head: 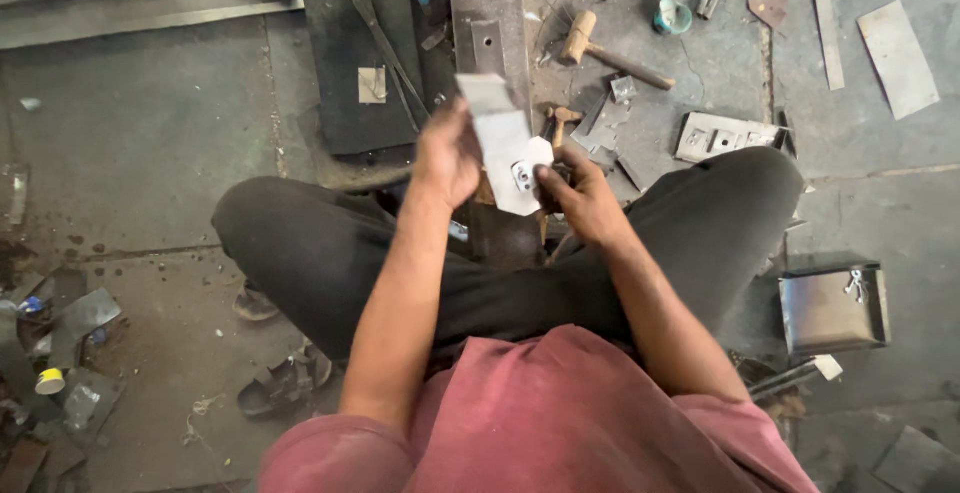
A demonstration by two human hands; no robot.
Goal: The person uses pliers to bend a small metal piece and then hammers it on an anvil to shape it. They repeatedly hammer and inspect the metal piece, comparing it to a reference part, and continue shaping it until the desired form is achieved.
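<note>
Bracket [505, 143], a bent sheet-metal piece, is being held up over the lap, above the floor. Left hand [447, 158] is clamping its upper edge; right hand [580, 193] is pinching a small fitting [524, 175] against its lower face. Seemingly a fitting step; next calls for steady alignment.

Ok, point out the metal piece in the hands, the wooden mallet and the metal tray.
metal piece [503, 143], head view, on its flat pale face.
wooden mallet [578, 37], head view, on its wooden head.
metal tray [830, 311], head view, on its shiny flat bottom.
</note>
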